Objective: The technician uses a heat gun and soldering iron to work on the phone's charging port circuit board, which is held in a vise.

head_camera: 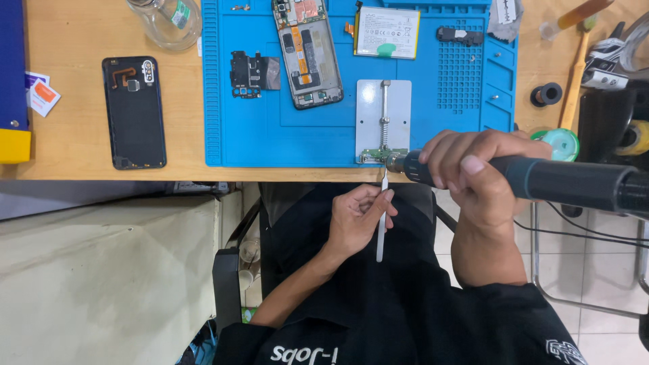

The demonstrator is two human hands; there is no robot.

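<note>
My left hand (358, 220) pinches slim metal tweezers (382, 233), and their tip reaches up to a small green circuit board (378, 155). The board is clamped at the near edge of a grey metal holder plate (399, 108) on the blue work mat (270, 142). My right hand (473, 176) grips the thick black handle of a heating tool (581, 184). The tool lies sideways, with its nozzle right beside the board.
On the mat lie an opened phone (307, 54), a white battery (387, 32) and a black cover part (247, 73). A black phone back cover (134, 111) and a glass jar (165, 20) sit on the wooden table to the left. A green solder spool (561, 143) and several tools are at the right.
</note>
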